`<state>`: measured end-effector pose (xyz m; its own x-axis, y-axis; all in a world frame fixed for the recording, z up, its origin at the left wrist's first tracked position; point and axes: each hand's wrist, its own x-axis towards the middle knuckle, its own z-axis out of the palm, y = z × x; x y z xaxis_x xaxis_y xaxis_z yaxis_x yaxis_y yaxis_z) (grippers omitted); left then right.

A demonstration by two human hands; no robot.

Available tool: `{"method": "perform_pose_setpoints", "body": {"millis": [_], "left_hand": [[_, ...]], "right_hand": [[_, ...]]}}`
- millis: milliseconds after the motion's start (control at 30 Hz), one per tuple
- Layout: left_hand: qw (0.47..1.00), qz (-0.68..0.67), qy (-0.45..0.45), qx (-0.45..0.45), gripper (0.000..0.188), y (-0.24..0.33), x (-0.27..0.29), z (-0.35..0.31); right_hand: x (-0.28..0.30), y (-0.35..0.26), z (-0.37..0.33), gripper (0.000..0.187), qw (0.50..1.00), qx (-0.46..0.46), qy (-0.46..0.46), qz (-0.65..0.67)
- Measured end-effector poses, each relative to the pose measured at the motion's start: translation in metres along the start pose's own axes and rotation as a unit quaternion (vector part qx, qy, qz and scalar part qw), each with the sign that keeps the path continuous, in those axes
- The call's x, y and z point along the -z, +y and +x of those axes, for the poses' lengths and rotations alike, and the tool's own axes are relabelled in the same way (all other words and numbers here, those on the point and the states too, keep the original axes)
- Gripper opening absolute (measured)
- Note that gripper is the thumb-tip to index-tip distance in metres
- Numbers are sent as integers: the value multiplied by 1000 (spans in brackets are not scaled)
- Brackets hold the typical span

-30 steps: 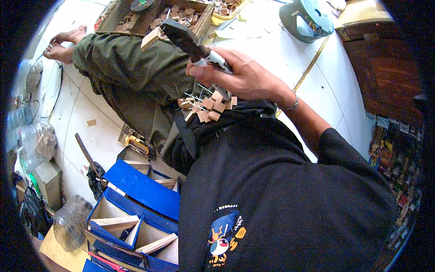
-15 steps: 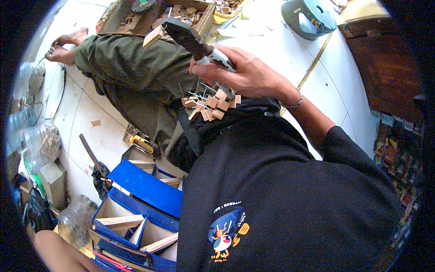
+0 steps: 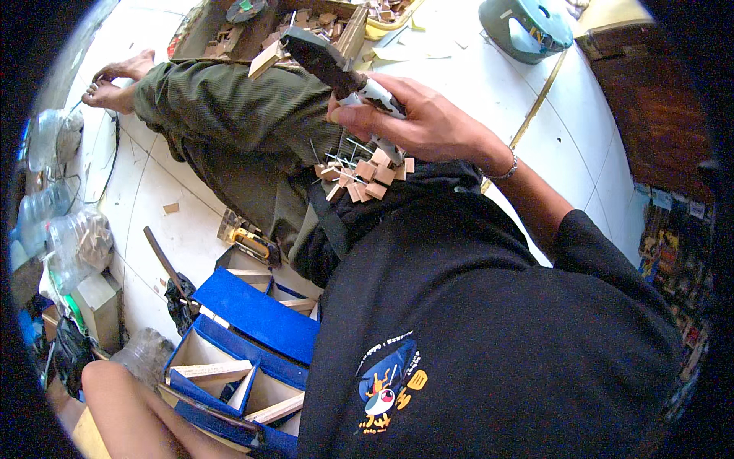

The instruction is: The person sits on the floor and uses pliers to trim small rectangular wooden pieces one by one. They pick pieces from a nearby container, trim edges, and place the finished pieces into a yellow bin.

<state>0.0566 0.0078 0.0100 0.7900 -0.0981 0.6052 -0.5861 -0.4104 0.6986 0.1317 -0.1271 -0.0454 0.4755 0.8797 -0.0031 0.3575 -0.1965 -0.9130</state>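
My right hand is closed round the worn, white-and-dark handles of a pair of pliers, held above my lap. Their dark jaws point toward the upper left. A pale wood block shows at the jaw tip; whether the jaws grip it I cannot tell. Just below the hand, a cluster of small wood pieces with thin nails lies on my lap, against the black shirt. My left hand is out of view; a bare bent limb, apparently my left elbow, shows at the lower left.
A wooden box of wood offcuts stands beyond my legs, near a teal plastic stool. Beside me sits a blue compartment box with wood strips, a yellow-and-black tool near it. Clear plastic containers line the left.
The whole view has shifted slightly, and more of the bent bare limb shows at the lower left. My right hand keeps its hold on the pliers; the wood pieces stay on my lap.
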Motion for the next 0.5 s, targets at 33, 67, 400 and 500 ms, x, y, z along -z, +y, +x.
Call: {"method": "perform_pose_setpoints", "body": {"millis": [33,67,400,500], "left_hand": [[1000,-2,1,-1,21,2,1,-1],[1000,-3,1,-1,21,3,1,-2],[999,-18,5,-38,20,27,14,-10],[998,-25,2,-59,20,42,20,-15]], "right_hand": [[1,0,-1,32,1000,-3,-4,-7],[1,1,-1,32,1000,13,-5,-9],[-2,4,0,33,1000,1,-12,1],[-6,4,2,35,1000,6,16,-14]]}}
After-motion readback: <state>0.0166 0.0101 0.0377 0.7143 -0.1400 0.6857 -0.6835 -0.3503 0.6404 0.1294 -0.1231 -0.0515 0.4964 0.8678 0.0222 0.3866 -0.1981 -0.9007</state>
